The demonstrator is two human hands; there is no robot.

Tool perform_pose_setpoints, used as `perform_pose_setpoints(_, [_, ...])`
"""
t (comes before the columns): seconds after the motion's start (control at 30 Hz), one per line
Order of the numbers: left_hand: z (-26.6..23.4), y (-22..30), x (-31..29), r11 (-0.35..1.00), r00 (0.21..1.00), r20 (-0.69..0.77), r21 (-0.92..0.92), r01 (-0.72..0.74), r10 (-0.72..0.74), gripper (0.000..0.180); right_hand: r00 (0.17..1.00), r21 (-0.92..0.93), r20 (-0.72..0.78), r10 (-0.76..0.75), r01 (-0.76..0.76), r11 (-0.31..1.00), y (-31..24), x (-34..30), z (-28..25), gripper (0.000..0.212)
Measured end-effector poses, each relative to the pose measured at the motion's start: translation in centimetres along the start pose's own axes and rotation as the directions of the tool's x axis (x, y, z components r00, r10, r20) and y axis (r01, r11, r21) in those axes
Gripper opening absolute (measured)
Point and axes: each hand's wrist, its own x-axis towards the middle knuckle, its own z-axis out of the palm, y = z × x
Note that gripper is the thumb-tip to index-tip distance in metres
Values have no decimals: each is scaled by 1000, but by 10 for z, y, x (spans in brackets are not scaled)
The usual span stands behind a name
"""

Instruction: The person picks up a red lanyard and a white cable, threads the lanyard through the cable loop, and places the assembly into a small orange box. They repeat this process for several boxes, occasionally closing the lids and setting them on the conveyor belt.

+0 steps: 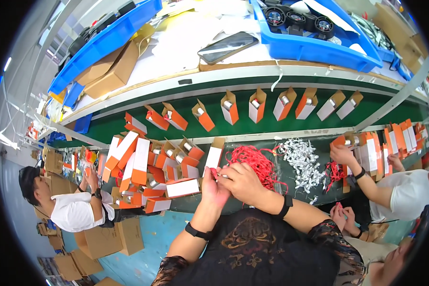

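My left hand and my right hand meet over the near edge of the workbench. Their fingers are pinched together around something small, mostly hidden, that I cannot make out. Just beyond my fingertips stands an orange and white carton with its brown flap up. A tangled heap of red cords lies past my right hand. To the right of it is a pile of small white and silver looped pieces. Left of my left hand, a white-sided carton lies near a stack of orange and white cartons.
Open cartons stand spaced along a green belt. Above it, a shelf carries blue bins and a smartphone. Co-workers sit at left and right, another's hands at lower right. Brown boxes stand on the floor.
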Motion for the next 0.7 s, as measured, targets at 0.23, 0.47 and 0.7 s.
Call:
perform_pose_setpoints(0.23, [64,39,126,936,938,177,135,-324,299,20,962,228,-51,268,-250,941,51,-16,-13,31])
perform_pose_setpoints(0.47, [146,51,256,820,804,163,-116,-560,572,26,900,89,89,426,-433,897,96,-60,-23,24])
perform_pose_setpoints(0.7, [130,19,289,619,682,47,380,-688,730,26,816,57,111,567,-575,816,131,-83,-20,24])
